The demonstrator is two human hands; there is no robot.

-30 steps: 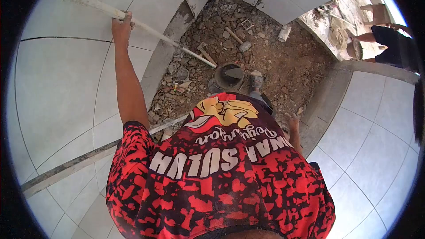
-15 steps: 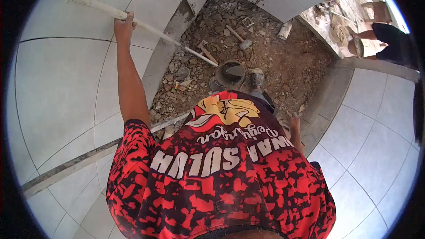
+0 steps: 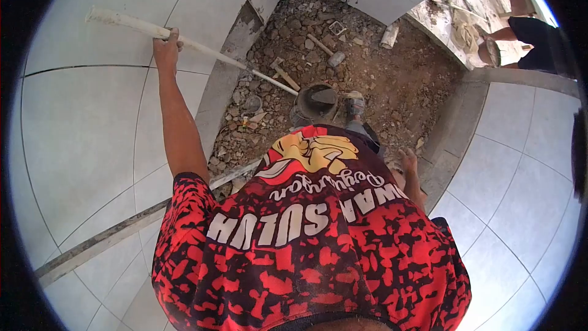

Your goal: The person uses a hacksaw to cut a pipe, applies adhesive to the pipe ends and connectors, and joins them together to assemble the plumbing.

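Note:
My left hand point(image 3: 166, 52) is closed around a long white pipe point(image 3: 214, 54), which slants in front of the tiled wall. The pipe's wide end is at the upper left, and its thin lower end reaches the rim of a dark bucket point(image 3: 320, 102) on the rubble. Beside my right hip, my right hand point(image 3: 408, 162) hangs low with its fingers apart and nothing seen in them. My shirt hides part of that arm. One shoe point(image 3: 354, 104) stands just right of the bucket.
On the rubble lie a hammer point(image 3: 335, 57), a wooden-handled tool point(image 3: 285, 75), a clear cup point(image 3: 253, 104) and a short pipe piece point(image 3: 390, 35). A concrete ledge point(image 3: 456, 129) runs along the right. Another person point(image 3: 539, 46) is at the upper right, beside a bucket point(image 3: 489, 53).
My right hand has risen slightly and shows more plainly. My left hand keeps its hold on the pipe, and the view has shifted a little.

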